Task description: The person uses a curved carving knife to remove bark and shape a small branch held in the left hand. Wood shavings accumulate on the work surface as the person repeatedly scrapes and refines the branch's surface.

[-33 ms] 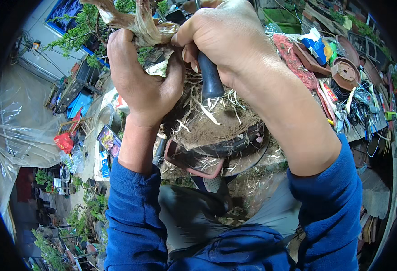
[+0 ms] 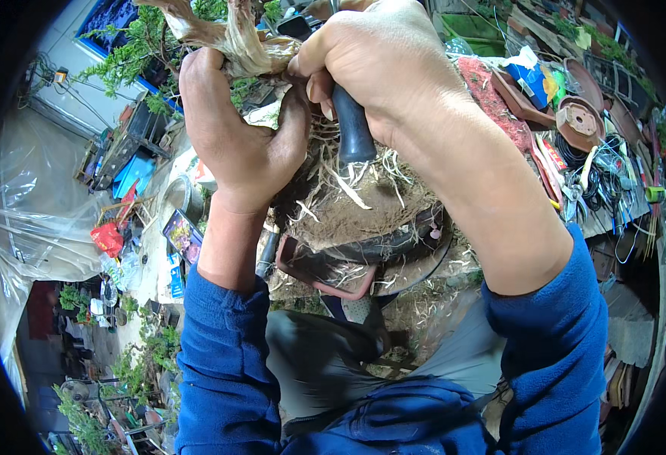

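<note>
Over cluttered ground, left hand (image 2: pixel 242 136) grips trunk (image 2: pixel 234 38); right hand (image 2: pixel 378 68) clasps tool handle (image 2: pixel 352 129).

A person's left hand (image 2: pixel 238 140) grips the base of a small tree's trunk (image 2: pixel 230 38) at centre, while the right hand (image 2: pixel 378 64), just to its right, closes around a tool handle (image 2: pixel 352 125) that points down into the root ball (image 2: pixel 356 201) below both hands. The root ball sits over a shallow pot (image 2: pixel 348 269), near the person's lap. Far right, a workbench (image 2: pixel 606 212) carries an upturned pot (image 2: pixel 579 121), trays and coiled wire. To the left, plastic sheeting (image 2: pixel 37 220) hangs, with potted plants (image 2: pixel 132 368) on the ground nearer the viewer.
</note>
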A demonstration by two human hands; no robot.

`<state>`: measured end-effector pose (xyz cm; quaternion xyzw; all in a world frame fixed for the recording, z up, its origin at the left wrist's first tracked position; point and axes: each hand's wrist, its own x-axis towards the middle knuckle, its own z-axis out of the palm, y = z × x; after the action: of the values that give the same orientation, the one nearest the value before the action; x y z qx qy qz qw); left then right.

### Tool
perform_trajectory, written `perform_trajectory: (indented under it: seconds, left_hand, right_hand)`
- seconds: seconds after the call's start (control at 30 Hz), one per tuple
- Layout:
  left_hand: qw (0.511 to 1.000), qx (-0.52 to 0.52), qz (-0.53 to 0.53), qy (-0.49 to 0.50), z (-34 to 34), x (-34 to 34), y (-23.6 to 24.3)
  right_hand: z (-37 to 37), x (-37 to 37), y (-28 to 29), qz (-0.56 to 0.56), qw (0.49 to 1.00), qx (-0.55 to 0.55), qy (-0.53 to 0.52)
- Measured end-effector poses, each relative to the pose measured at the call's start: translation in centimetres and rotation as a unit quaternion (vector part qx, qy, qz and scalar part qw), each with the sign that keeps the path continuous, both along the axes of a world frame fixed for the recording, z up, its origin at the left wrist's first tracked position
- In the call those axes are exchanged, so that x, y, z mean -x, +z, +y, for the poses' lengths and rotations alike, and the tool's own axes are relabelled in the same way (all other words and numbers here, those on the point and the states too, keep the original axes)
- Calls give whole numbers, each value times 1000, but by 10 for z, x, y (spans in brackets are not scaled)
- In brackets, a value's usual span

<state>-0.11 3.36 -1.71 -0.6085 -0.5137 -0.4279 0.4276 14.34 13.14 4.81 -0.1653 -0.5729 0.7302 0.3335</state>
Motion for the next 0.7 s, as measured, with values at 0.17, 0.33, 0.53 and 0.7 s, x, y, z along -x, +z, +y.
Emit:
perform_trajectory:
  seconds: [0.17,0.33,0.53,0.7]
  left_hand:
    - [1000,-4,-10,-17,1,2,-2]
    - [1000,10,-19,-1,-2,1,-3]
    - [1000,-2,-28,-11,0,1,-4]
    - [1000,14,-11,17,-4,-2,-2]
  right_hand:
    - [-1,-8,-7,25,1000,2,-17]
    - [10,2,-27,35,998,-13,-45]
    - [10,-5,-35,91,992,-76,34]
    - [-4,-9,-5,-4,999,38,32]
